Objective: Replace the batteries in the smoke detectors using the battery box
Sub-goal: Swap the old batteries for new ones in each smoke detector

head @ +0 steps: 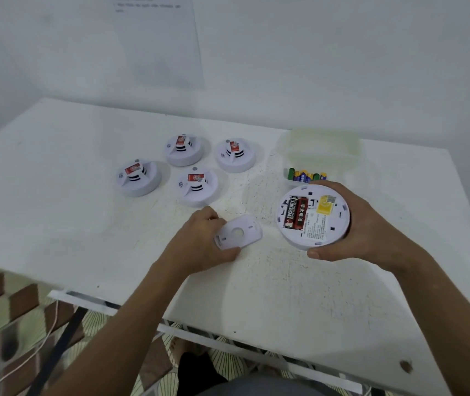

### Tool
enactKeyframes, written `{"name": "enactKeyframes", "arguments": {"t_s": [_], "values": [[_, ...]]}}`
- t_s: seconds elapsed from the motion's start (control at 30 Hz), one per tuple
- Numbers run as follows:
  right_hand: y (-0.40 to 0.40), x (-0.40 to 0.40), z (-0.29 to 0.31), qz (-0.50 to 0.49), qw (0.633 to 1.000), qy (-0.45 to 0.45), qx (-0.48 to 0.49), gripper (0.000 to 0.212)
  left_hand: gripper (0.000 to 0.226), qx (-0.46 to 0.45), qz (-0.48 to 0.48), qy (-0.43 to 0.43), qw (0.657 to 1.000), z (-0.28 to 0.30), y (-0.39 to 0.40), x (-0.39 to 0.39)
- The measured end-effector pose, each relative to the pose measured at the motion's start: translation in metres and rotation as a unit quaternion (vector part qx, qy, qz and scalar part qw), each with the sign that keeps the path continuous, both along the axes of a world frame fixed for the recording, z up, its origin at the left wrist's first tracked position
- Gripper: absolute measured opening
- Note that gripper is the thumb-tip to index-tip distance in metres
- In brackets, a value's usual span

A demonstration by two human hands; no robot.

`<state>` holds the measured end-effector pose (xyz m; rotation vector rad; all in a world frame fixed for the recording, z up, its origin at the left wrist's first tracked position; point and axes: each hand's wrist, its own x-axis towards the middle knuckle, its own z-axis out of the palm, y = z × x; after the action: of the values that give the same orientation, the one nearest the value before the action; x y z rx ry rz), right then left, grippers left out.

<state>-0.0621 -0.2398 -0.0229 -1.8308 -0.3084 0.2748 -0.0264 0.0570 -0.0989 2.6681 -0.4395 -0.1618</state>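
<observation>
Head view: right hand [368, 227] grips an opened smoke detector [314, 217] around its rim, thumb at the 6 o'clock edge and fingers wrapped behind the 3 o'clock side, holding it tilted with its back face toward the camera. Two AA batteries [296, 213] sit side by side in the compartment at the detector's 9 o'clock side, one black, one red; a yellow label [326, 205] lies at about 1 o'clock on the same face. Left hand [199, 241] holds the detached white back plate [238, 232], fingers curled round its 9 o'clock edge, the plate low over the white table [256, 295]; contact with the surface cannot be confirmed. Plate and detector are apart, the plate at the detector's 9 o'clock. Clear battery box [318, 155] stands at the detector's 12 o'clock, with green, yellow and blue batteries [306, 175] along its near wall. Four closed smoke detectors [196, 185] rest in a cluster at 10 o'clock from the held unit, each with a red sticker on top. Printed sheet [156, 38] hangs on the wall at 12 o'clock.
</observation>
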Motion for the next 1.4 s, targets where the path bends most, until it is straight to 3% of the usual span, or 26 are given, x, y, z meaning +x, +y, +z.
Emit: {"name": "enactKeyframes", "arguments": {"t_s": [0.17,0.27,0.37,0.5,0.6,0.93,1.4], "values": [[0.03,0.008,0.001,0.009,1.0,0.013,-0.015,0.102,0.065,-0.082,0.036,-0.039,0.995,0.025,0.026,-0.008],[0.057,0.014,0.003,0.008,1.0,0.005,-0.019,0.1,0.057,-0.163,0.072,-0.134,0.975,0.054,0.05,-0.003],[0.091,0.023,0.008,0.006,1.0,0.003,-0.014,0.101,0.053,-0.196,0.035,-0.176,0.964,0.087,0.068,0.006],[0.143,0.038,0.017,0.02,1.0,0.002,0.006,0.099,0.055,-0.217,-0.092,-0.108,0.966,0.118,0.082,0.018],[0.181,0.049,0.025,0.021,1.0,-0.008,0.01,0.099,0.057,-0.204,-0.128,-0.076,0.968,0.123,0.105,0.031],[0.267,0.068,0.027,0.009,0.999,-0.024,-0.021,0.099,0.059,-0.158,-0.142,-0.042,0.976,0.124,0.194,0.062],[0.325,0.066,0.04,0.006,1.0,-0.018,-0.021,0.094,0.065,-0.29,-0.14,0.161,0.933,0.131,0.254,0.075]]}}
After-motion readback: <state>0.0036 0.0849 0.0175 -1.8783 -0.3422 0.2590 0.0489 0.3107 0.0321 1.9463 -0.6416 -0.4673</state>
